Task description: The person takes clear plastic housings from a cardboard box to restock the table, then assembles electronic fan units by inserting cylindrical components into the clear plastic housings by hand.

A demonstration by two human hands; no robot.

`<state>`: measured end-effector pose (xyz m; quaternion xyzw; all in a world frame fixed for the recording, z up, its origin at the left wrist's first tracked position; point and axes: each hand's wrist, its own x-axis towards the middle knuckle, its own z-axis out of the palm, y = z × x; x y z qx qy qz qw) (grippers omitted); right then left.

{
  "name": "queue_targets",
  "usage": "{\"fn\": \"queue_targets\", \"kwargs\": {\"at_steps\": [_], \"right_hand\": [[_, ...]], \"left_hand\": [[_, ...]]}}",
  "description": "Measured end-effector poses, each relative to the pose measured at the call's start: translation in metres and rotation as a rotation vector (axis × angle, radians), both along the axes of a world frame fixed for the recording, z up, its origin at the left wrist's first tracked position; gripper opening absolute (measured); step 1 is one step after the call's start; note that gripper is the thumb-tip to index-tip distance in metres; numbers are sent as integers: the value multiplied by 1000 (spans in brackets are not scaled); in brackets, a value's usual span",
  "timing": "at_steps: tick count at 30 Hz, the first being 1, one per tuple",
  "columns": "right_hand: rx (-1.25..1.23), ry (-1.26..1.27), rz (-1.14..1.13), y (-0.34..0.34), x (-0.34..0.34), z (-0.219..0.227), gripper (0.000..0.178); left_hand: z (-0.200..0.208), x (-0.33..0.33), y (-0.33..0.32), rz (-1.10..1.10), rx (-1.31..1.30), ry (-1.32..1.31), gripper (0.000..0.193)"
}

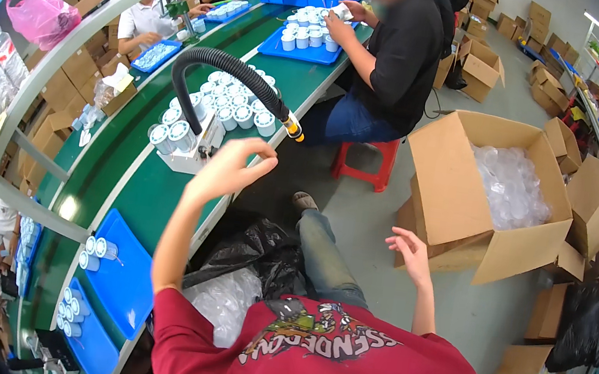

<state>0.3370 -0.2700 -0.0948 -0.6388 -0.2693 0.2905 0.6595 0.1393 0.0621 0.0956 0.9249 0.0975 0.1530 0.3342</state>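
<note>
My left hand is raised at the bench edge, fingers loosely bent with nothing visible in them. Just above it hangs the yellow-tipped nozzle of a black ribbed hose. That hose arches up from a pale metal box beside the hand. Behind the box stand many clear cups with white-and-blue round tops. Out to the right, my right hand is in the air with its fingers stretched and nothing in it. Closest to it is an open carton containing clear plastic cups.
Blue trays with a few cups lie on the green bench at the left. A person in black sits on a red stool ahead. Black plastic bags lie beside my leg; more cartons line the right.
</note>
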Motion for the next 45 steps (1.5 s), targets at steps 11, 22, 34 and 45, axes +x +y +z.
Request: {"fn": "queue_targets", "kwargs": {"at_steps": [11,22,34,45], "right_hand": [[-67,-225,-230,-48,23,68,25],[-508,-776,-532,-116,189,132,28],[-1601,-247,96,-222,387,29,95],[-1283,18,52,-220,424,-9,74]], "left_hand": [[-199,87,161,622,745,256,49],[-221,80,238,252,893,-54,81],[-179,57,-14,511,631,-33,53],[-82,266,-222,-463,-116,-348,28]]}}
